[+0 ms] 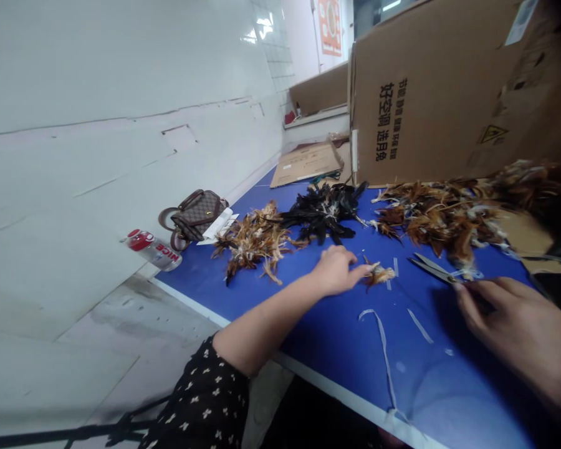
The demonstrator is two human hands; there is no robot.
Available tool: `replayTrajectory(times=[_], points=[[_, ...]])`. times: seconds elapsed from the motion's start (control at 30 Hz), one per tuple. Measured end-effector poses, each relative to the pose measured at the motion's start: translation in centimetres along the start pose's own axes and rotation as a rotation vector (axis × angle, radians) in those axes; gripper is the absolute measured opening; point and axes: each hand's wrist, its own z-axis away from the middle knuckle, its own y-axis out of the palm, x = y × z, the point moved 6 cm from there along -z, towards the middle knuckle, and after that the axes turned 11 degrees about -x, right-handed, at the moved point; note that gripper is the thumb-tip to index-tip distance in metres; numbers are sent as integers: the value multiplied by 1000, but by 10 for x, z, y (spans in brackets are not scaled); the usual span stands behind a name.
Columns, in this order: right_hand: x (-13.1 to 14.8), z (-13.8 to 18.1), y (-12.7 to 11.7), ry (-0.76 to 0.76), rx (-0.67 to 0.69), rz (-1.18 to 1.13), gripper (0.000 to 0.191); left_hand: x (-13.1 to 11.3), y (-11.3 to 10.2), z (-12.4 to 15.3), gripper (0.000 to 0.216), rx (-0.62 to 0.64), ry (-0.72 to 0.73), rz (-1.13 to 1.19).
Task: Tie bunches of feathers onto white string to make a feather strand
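My right hand (518,324) is closed around a pair of scissors (434,269), whose blades point to the left, slightly apart. My left hand (335,270) is over the middle of the blue table, thumb stretched out and apart from the bent fingers. Its thumb tip is at a small tuft of brown and cream feathers (379,274), seemingly touching it. Beyond that hand are a pile of black feathers (327,209) and a pile of golden-brown feathers (257,240). A larger heap of brown feathers (442,215) lies behind the scissors.
The blue table (336,349) carries a long whitish strip (384,349) and short scraps. A checked handbag (199,215) and a clear bottle with a red cap (155,249) stand at the left by the wall. A large cardboard box (439,100) rises at the back right, beside flat cardboard (308,163).
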Motion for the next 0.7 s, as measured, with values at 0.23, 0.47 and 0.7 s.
replayTrajectory(times=[0.23, 0.47, 0.7], points=[[26, -3, -9, -216, 2, -36, 56, -24, 35, 7, 24, 96, 34, 38], [29, -1, -5, -46, -34, -398, 49, -10, 52, 13, 27, -27, -314, 728], [50, 3, 22, 346, 98, -781, 49, -41, 48, 33, 68, 0, -487, 1309]])
